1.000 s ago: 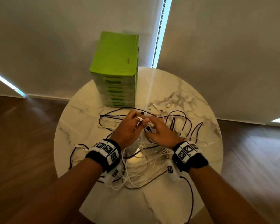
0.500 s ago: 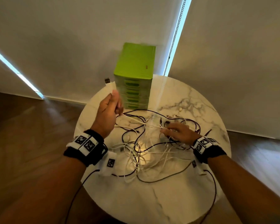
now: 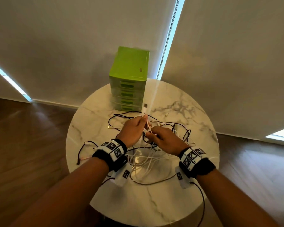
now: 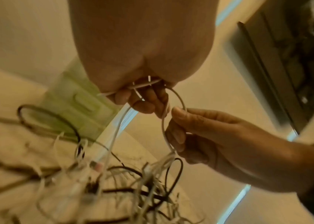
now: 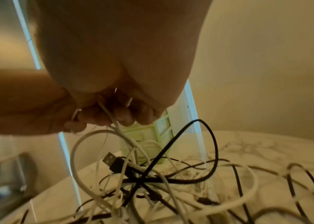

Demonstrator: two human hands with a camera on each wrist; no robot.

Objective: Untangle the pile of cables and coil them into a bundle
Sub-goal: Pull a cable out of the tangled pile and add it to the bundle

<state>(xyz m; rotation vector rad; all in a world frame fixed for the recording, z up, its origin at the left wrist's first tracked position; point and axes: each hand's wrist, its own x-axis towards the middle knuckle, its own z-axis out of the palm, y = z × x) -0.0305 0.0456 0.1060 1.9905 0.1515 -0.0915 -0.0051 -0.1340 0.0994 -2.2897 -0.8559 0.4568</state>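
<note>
Item: cable pile (image 3: 147,154), black and white leads knotted together, lying on the table (image 3: 92,128) just in front of the green drawers (image 3: 128,89). Left hand (image 3: 132,130) above the pile, fingers curled on a white cable (image 3: 148,126); right hand (image 3: 164,140) beside it pinches the same cable lower down (a loop shows between them). Handling advice: feed loops slack, working free any snag in the black leads rather than yanking.

The cables (image 3: 147,154) are white and black, tangled on a white table (image 3: 154,202) veined with grey marbling. Behind stands a lime-green drawer box (image 3: 129,69); the wristbands (image 3: 112,151) are black with black-and-white square markers.
</note>
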